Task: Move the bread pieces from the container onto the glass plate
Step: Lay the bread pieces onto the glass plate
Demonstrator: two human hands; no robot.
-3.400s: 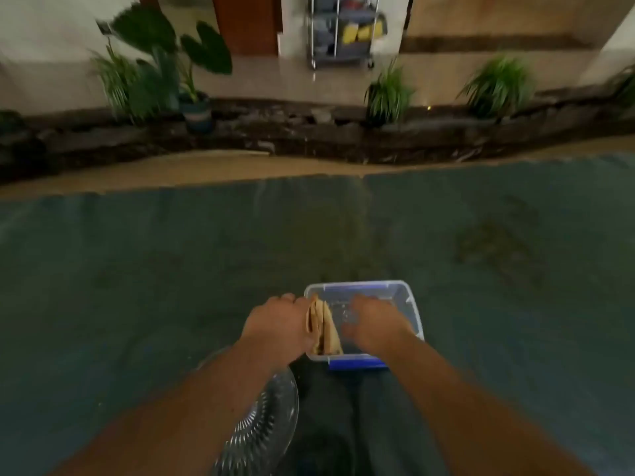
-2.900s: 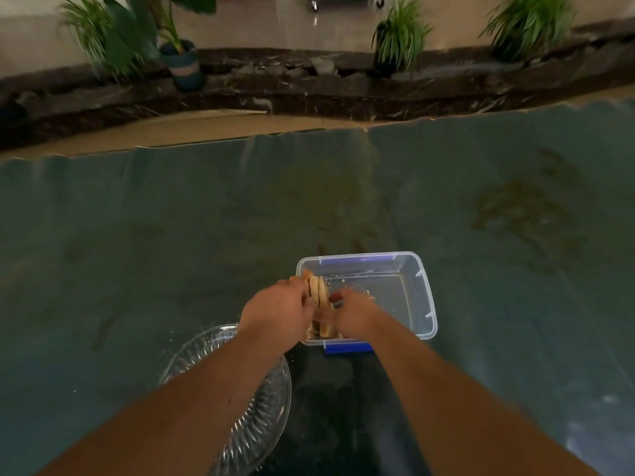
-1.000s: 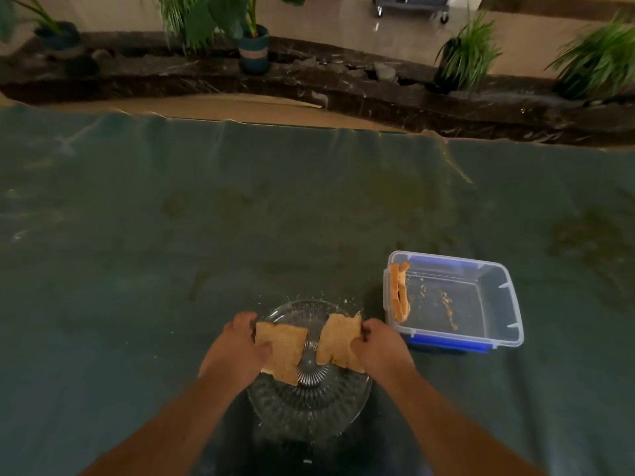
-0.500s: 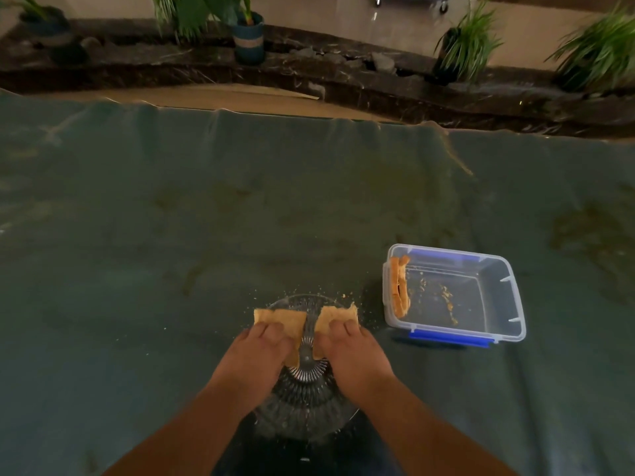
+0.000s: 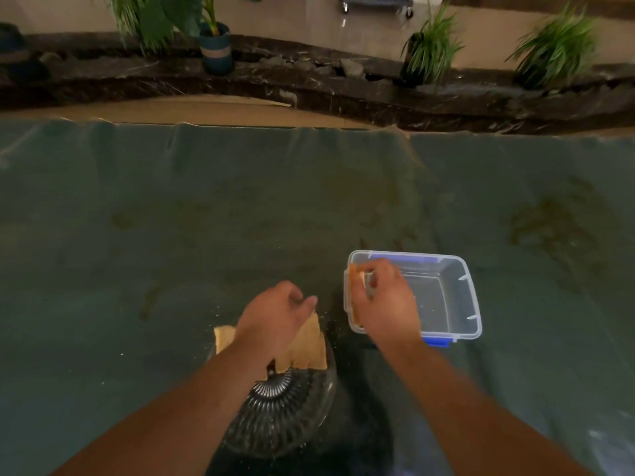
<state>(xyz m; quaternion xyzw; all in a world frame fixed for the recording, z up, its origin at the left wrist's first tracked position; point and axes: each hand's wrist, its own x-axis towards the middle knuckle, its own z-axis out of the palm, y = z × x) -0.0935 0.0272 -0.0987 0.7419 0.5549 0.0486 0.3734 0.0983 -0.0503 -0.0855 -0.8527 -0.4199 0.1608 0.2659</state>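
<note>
At clear plastic container's (image 5: pixel 460 290) left wall, right hand (image 5: pixel 383 304) is pinching upright bread slice (image 5: pixel 353 274); left hand (image 5: pixel 275 316), fingers loosely curled, is hovering over ribbed glass plate (image 5: pixel 295 413); green cloth (image 5: pixel 171 218) beyond lying bare.

The right hand (image 5: pixel 385 304) has left the two plated bread pieces (image 5: pixel 309 345) and reached into the container (image 5: pixel 460 286).

bread on plate (image 5: pixel 309 348): half under left hand (image 5: pixel 275 321) | container bread (image 5: pixel 354 280): mostly behind right hand (image 5: pixel 385 304)
</note>
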